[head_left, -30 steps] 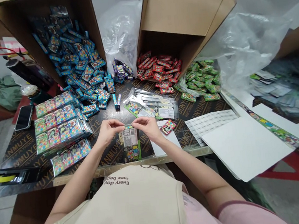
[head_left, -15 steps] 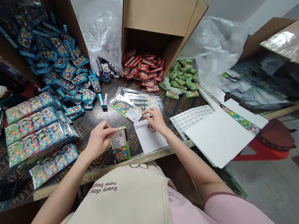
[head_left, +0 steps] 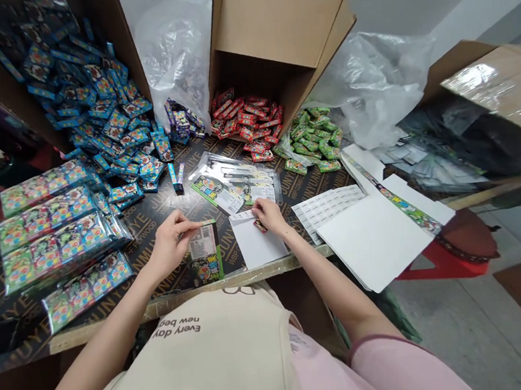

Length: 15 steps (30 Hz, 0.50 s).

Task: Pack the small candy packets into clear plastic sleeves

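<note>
My left hand [head_left: 168, 242] pinches the top edge of a clear pouch [head_left: 205, 255] with a barcode label and green print, which lies near the front edge of the dark table [head_left: 151, 216]. My right hand [head_left: 268, 214] is closed over a small red packet [head_left: 260, 225], at the top of a white sheet [head_left: 257, 242]. Just beyond my hands lies a fan of empty clear pouches [head_left: 235, 182].
Blue packets [head_left: 108, 121] spill from a tipped carton at the back left. Red packets [head_left: 248, 122] spill from a second carton [head_left: 280, 25], with purple packets [head_left: 181, 121] and green packets [head_left: 315, 142] alongside. Filled pouches [head_left: 54, 229] stack at left. Label sheets [head_left: 331, 206] and white paper [head_left: 377, 238] lie right.
My right hand left the pouch and moved right onto the red packet on the white sheet. My left hand kept the pouch. The view swung to the right.
</note>
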### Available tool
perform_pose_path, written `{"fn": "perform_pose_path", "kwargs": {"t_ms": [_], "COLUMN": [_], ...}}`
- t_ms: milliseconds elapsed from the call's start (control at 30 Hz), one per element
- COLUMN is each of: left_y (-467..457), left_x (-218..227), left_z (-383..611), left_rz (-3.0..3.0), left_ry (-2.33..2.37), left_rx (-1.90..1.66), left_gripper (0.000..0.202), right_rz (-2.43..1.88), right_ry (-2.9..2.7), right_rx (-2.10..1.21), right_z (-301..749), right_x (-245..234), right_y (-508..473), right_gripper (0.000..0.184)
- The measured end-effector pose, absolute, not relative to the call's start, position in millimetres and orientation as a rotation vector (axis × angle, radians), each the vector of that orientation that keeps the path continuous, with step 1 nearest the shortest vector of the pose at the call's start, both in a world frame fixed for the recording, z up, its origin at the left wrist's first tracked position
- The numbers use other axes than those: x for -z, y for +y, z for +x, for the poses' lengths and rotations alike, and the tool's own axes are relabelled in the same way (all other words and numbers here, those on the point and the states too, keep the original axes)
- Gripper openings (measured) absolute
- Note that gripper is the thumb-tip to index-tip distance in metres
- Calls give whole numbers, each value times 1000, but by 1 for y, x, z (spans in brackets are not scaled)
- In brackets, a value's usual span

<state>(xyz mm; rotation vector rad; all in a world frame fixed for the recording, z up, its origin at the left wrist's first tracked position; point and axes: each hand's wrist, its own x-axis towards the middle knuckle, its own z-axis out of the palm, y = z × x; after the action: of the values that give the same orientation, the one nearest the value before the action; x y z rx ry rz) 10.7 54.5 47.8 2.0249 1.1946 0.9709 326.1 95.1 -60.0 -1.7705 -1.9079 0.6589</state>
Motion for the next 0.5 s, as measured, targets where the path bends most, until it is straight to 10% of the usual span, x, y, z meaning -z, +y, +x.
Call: {"fn": "perform_pose_path", "kwargs": {"t_ms": [500], "left_y": [51], "left_x": [-46], "left_z": [11], "left_rz": [1870], "left_ry": [1314], "left_rx": [-1150], "left_gripper": [12], "right_rz": [-1025], "right_ry": [-1664], "right_rx": [-1666], "right_z": [203], "right_x": [-68], "right_y": [102], "right_gripper": [21]}}
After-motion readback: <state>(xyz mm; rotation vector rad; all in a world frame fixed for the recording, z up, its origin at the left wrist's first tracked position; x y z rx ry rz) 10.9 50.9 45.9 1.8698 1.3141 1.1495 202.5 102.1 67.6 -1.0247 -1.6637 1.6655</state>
